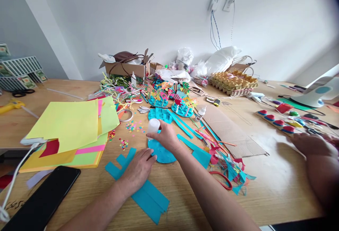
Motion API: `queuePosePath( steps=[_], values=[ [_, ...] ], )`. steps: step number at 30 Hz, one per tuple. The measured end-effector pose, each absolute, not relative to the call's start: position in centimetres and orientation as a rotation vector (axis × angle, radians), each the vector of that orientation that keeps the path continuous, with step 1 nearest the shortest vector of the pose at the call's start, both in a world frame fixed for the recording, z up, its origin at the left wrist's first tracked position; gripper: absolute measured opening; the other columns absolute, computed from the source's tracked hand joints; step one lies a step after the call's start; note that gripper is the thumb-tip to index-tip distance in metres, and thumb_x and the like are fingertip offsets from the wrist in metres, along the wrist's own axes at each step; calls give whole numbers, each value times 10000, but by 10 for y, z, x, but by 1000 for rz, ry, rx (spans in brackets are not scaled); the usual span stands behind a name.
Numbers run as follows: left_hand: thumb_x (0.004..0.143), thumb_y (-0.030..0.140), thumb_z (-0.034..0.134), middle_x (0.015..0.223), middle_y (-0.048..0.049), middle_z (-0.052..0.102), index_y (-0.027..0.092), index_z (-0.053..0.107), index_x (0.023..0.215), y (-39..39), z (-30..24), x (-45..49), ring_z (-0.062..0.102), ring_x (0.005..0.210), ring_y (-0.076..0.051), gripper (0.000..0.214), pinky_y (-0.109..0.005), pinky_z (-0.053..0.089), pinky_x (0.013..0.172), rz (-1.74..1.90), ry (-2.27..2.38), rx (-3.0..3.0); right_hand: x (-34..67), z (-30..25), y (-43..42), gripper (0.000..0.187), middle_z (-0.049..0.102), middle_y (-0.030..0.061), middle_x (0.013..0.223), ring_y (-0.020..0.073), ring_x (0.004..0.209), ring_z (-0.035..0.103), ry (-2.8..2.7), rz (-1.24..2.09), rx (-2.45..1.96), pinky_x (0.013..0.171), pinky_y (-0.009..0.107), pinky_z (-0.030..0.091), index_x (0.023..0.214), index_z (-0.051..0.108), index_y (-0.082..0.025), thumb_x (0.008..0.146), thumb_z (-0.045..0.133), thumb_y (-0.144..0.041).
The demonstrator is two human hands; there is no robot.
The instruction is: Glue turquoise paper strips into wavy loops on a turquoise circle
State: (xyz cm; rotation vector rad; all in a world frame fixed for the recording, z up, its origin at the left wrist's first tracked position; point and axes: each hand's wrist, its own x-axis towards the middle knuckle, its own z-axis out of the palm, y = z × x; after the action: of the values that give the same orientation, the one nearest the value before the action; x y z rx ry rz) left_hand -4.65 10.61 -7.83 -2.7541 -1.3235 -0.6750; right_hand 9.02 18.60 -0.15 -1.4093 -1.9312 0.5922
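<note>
My right hand (166, 135) is closed around a white glue bottle (153, 128), which is tipped bottom-up over a round blue paper-covered disc (162, 152). The nozzle end is hidden low behind the fingers. At the disc's left edge rests my left hand (137, 169), its fingers stretched out and lying flat, fingertips touching the rim. Beneath that hand, blue paper strips (149, 201) lie on the table. Just behind the disc is a piece with blue folded paper (160, 114). Finished-looking blue bases with colourful paper figures (182, 105) stand farther back.
Yellow paper sheets (66, 125) and a black phone (45, 199) lie left. Red-handled scissors (222, 181), paper scraps (235, 171), a second glue bottle (200, 114) and cardboard (230, 132) are right. Another person's hand (309, 144) is at the far right. Egg trays (233, 83) stand behind.
</note>
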Motion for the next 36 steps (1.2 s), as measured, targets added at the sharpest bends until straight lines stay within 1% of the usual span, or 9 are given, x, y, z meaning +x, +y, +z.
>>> queuePosePath(
  steps=[5,8,12,15,21,27,30,36],
  values=[
    [850,113,399,1136,-65,580,203,587,1028,106,-80,-47,494,1110,-225,274,-430,438,922,-786,-1396,-2797,90,-1,187,299,590,-22,689,131,628,529,-1914,559,-1442,522,214,320,739,540,-182,581,720,-361],
    [840,110,411,1133,-62,585,204,587,1029,105,-77,-47,496,1108,-230,274,-436,441,914,-751,-1407,-2803,90,-1,187,302,588,-28,680,127,620,527,-1937,568,-1430,517,210,314,739,539,-184,579,720,-366],
    [844,101,412,1127,-72,587,188,589,1022,105,-76,-46,503,1099,-221,266,-405,442,917,-723,-1398,-2780,90,-2,187,297,587,-22,695,133,634,529,-1907,549,-1438,522,216,319,750,539,-183,590,714,-361],
    [846,105,410,1120,-82,590,183,593,1014,106,-78,-46,500,1102,-231,261,-418,440,914,-747,-1392,-2785,90,-2,186,300,589,-26,689,130,628,529,-1925,586,-1422,523,215,324,748,538,-186,583,720,-358],
    [847,107,404,1131,-62,583,201,579,1028,105,-78,-47,491,1113,-221,268,-416,437,923,-742,-1393,-2783,90,-1,186,281,600,-23,692,135,630,538,-1884,591,-1405,530,219,343,756,553,-187,589,718,-341],
    [841,85,392,1110,-89,586,172,586,1016,105,-72,-46,507,1082,-237,275,-425,453,898,-645,-1349,-2761,91,-1,187,298,619,-15,738,141,651,545,-1894,598,-1403,557,228,364,786,566,-189,582,732,-330],
    [850,93,381,1103,-77,591,183,589,1007,104,-70,-45,509,1080,-232,275,-422,458,891,-652,-1358,-2759,91,1,189,293,616,-16,728,144,654,549,-1906,582,-1405,563,230,366,772,562,-186,583,733,-330],
    [843,86,405,1076,-98,599,157,601,987,103,-66,-45,524,1053,-234,253,-405,467,878,-600,-1334,-2745,89,2,190,277,613,-23,706,145,653,552,-1947,572,-1397,564,229,360,747,549,-192,593,726,-338]
  ],
)
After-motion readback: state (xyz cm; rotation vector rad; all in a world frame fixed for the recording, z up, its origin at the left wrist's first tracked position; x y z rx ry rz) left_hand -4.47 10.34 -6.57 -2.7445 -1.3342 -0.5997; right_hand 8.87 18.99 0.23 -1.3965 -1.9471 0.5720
